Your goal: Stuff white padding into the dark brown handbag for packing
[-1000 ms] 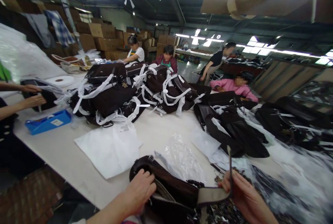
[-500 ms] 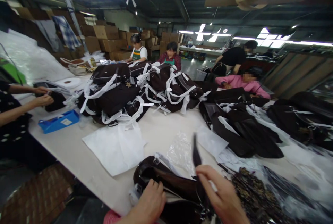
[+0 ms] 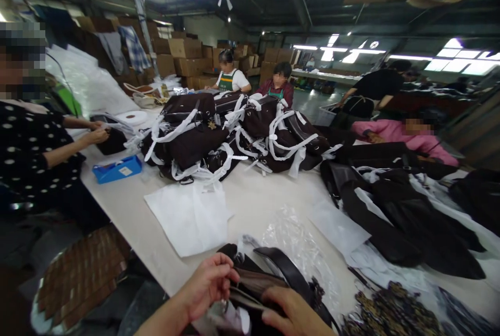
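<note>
A dark brown handbag (image 3: 253,284) lies at the near edge of the white table (image 3: 258,195), just in front of the person. Its long side runs from near left to far right. The left hand (image 3: 209,283) pinches the bag's open top. The right hand (image 3: 289,315) grips its dark strap (image 3: 287,268), which curves up and to the right.

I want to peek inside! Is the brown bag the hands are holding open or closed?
Open. The left hand and right hand spread the mouth of the brown bag, showing its paler lining. What is inside cannot be seen.
</note>
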A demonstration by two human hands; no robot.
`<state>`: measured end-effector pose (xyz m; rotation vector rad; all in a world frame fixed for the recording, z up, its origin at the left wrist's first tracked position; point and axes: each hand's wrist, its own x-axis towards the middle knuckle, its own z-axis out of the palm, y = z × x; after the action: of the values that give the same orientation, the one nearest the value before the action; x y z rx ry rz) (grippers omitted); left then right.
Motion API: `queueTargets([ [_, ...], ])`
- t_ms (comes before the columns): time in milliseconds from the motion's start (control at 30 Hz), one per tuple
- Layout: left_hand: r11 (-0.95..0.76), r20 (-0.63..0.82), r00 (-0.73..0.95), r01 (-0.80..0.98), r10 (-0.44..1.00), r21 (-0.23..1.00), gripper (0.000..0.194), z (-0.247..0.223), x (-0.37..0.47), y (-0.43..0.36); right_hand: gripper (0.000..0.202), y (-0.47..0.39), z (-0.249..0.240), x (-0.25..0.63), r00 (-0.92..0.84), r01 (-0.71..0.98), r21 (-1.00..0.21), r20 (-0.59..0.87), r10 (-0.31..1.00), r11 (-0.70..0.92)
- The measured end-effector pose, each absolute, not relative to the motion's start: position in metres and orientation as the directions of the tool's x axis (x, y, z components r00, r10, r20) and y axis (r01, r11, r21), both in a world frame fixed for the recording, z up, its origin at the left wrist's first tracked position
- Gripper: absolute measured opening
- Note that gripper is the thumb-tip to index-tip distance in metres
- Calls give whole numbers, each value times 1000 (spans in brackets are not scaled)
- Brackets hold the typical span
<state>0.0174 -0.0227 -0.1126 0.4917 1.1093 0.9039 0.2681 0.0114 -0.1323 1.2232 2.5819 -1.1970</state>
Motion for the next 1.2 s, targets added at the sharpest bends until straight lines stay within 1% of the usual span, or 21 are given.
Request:
queueTargets([
  [67, 602, -569, 289, -31, 769, 798, 32, -97, 8, -10, 33, 2, -147, 269, -739, 641, -618, -334, 585, 456],
  [100, 576, -579, 347, 122, 738, 808, 31, -89, 4, -4, 34, -3, -156, 267, -748, 641, -592, -341, 570, 488],
  [167, 484, -600, 413, 358, 685, 799, 32, -75, -1, 9, 29, -12, -176, 261, -741, 662, -534, -362, 566, 526],
  [233, 308, -569, 373, 564, 733, 766, 37, -67, -1, 18, 27, -21, -193, 256, -716, 692, -487, -370, 592, 532],
  [300, 94, -471, 310, 748, 826, 657, 37, -69, 2, 20, 28, -27, -202, 254, -668, 741, -434, -390, 634, 513],
  [333, 29, -417, 282, 798, 864, 602, 36, -74, 4, 19, 31, -29, -204, 254, -640, 765, -415, -399, 657, 493],
  [400, -63, -317, 259, 854, 912, 516, 40, -89, 8, 12, 37, -29, -202, 255, -605, 791, -403, -399, 689, 461],
  [433, -170, -239, 297, 881, 925, 441, 39, -97, 9, 7, 41, -27, -198, 255, -598, 795, -398, -391, 700, 457],
  [467, -319, -140, 381, 887, 914, 334, 34, -105, 10, 2, 44, -25, -194, 255, -594, 799, -386, -387, 706, 461],
  [533, -622, 42, 621, 780, 783, 65, 19, -116, 10, -7, 50, -22, -183, 255, -591, 804, -353, -395, 704, 478],
  [567, -724, 92, 726, 687, 682, -55, 18, -117, 10, -12, 51, -20, -177, 254, -589, 807, -337, -409, 697, 484],
  [600, -788, 110, 798, 602, 592, -129, 20, -116, 10, -17, 53, -19, -173, 253, -587, 810, -327, -427, 688, 487],
  [667, -858, 108, 878, 479, 467, -183, 24, -109, 11, -27, 53, -18, -169, 252, -591, 807, -335, -450, 670, 487],
  [733, -894, 111, 914, 404, 389, -191, 25, -106, 13, -36, 50, -18, -171, 251, -597, 802, -353, -436, 674, 482],
  [800, -893, 143, 914, 402, 380, -200, 24, -114, 17, -42, 48, -19, -179, 251, -599, 799, -356, -407, 690, 484],
  [933, -828, 150, 850, 526, 504, -197, 30, -164, 26, -44, 47, -16, -200, 252, -606, 792, -327, -321, 728, 515],
  [1033, -790, 72, 800, 600, 596, -129, 19, -194, 35, -42, 45, -14, -213, 251, -616, 783, -322, -277, 738, 533],
  [1100, -771, -25, 770, 636, 637, -35, 14, -189, 39, -39, 43, -13, -220, 251, -603, 792, -331, -295, 741, 513],
  [1133, -745, -67, 746, 665, 662, 47, 10, -178, 40, -35, 41, -13, -222, 251, -596, 795, -348, -301, 744, 497],
  [1167, -701, -92, 718, 694, 690, 164, 6, -162, 40, -29, 40, -12, -224, 251, -593, 795, -375, -306, 745, 478],
  [1200, -616, -100, 668, 726, 737, 307, 13, -143, 39, -20, 39, -12, -226, 252, -592, 789, -409, -306, 745, 459],
])
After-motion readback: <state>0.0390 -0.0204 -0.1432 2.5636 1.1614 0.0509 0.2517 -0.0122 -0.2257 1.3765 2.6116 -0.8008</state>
